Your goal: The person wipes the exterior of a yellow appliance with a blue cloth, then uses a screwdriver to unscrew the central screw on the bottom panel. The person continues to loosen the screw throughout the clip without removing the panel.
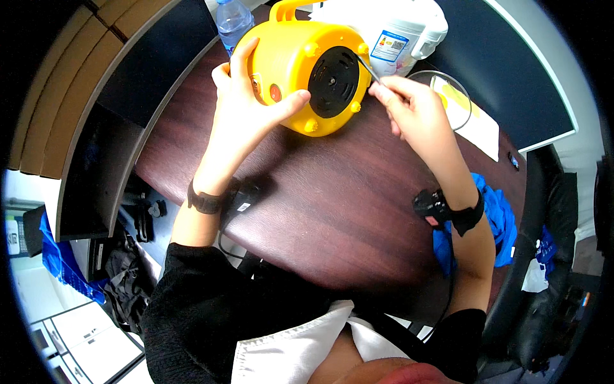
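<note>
A yellow drum-shaped appliance with a carrying handle is tipped on its side at the far part of the table. Its underside faces me, with a round black vented plate, yellow knob-like feet around it and a red rocker switch on the side wall. My left hand grips the appliance from the left, thumb near the plate's edge. Pinched in my right hand is a slim metal tool, its tip at the plate's upper right rim. The tool's exact kind cannot be made out.
Behind the appliance stand a clear water bottle and a white lidded appliance. A white and yellow sheet and a thin cable loop lie at the right. Blue cloth lies by my right forearm. Dark panels border the brown table.
</note>
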`<state>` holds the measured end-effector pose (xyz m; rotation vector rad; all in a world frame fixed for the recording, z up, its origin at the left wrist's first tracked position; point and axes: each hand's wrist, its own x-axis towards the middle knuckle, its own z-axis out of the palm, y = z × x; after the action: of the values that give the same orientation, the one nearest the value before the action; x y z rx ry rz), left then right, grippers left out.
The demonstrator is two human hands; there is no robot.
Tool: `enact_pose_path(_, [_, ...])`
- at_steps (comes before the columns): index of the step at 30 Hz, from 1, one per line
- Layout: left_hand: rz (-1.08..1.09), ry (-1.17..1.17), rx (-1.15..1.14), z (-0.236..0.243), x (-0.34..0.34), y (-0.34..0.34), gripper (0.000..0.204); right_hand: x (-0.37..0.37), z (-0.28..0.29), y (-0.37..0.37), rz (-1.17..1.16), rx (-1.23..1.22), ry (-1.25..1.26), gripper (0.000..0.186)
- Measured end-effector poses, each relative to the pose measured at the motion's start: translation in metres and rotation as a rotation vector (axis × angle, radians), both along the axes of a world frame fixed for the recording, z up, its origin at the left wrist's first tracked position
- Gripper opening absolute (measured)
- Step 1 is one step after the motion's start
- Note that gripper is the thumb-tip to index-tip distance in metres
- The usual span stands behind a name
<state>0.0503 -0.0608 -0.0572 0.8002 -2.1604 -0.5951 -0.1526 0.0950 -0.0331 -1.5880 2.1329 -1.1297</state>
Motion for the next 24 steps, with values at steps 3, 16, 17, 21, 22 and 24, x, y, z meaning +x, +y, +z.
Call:
enact_pose_path(3, [0.000, -0.001, -0.011, 0.000, 0.000, 0.001, 0.104, 0.015, 0.001, 0.004, 0.034, 0.236, -0.451, 0.020])
enact_pose_path(16, [-0.003, -0.010, -0.019, 0.000, 0.001, 0.002, 0.105, 0.034, -0.011, 0.002, 0.012, 0.252, -0.477, 0.024])
enact_pose_path(17, [-0.004, -0.009, -0.019, -0.001, 0.001, 0.002, 0.105, 0.035, -0.011, 0.003, 0.006, 0.241, -0.425, 0.022])
enact_pose_path(21, [-0.008, -0.006, -0.029, -0.003, 0.000, 0.002, 0.104, 0.032, -0.018, 0.004, 0.043, 0.106, -0.106, 0.018])
enact_pose_path(22, [-0.009, 0.000, -0.022, -0.003, -0.001, 0.002, 0.104, 0.028, -0.021, 0.003, 0.066, 0.049, 0.001, 0.017])
enact_pose_path(24, [-0.004, 0.001, -0.018, -0.003, 0.000, 0.000, 0.104, 0.019, -0.018, 0.001, 0.049, -0.018, 0.473, 0.016])
